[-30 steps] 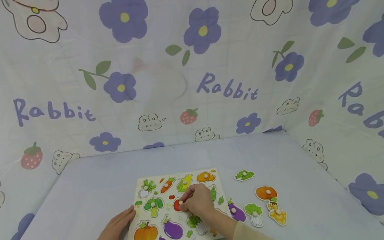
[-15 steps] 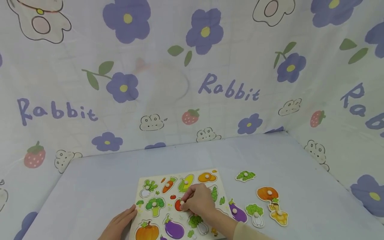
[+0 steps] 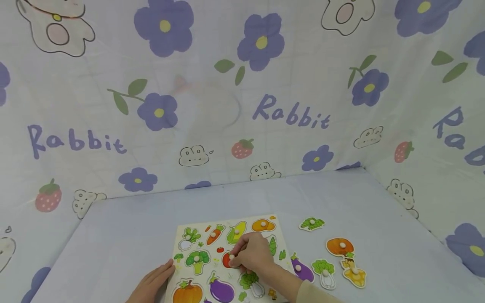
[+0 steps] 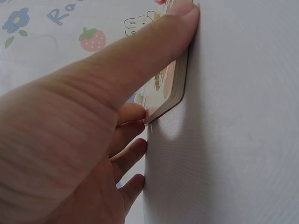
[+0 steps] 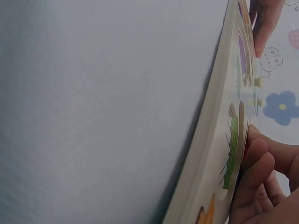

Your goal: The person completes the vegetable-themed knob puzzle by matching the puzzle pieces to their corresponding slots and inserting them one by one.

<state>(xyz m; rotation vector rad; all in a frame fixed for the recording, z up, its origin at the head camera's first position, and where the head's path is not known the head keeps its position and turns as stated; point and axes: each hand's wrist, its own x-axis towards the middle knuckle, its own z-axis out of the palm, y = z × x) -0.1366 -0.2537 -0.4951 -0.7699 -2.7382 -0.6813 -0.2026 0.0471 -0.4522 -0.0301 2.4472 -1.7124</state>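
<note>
A vegetable knob puzzle board (image 3: 223, 221) lies on the table in the head view. My right hand (image 3: 255, 254) pinches the small knob of the tomato piece (image 3: 226, 261), which sits at its picture mid-board. In the right wrist view, the thumb and fingers (image 5: 261, 163) meet close over the board's face. My left hand (image 3: 153, 281) rests at the board's left edge with its fingers extended; in the left wrist view its thumb (image 4: 154, 51) stretches along the board's edge. Knobbed broccoli (image 3: 197, 257), carrot (image 3: 215, 235) and corn (image 3: 236, 232) pieces sit in the board.
Right of the board lie loose knobbed pieces: an eggplant (image 3: 302, 271), a bok choy (image 3: 323, 271), a pumpkin (image 3: 337, 247), a yellow piece (image 3: 355, 277) and a leafy green piece (image 3: 312, 223). A printed curtain (image 3: 212, 105) rises behind the table (image 3: 151, 219).
The head view has shifted slightly, so everything appears a little further right. Both hands keep their places on the board, with the right still pinching the tomato piece's knob.
</note>
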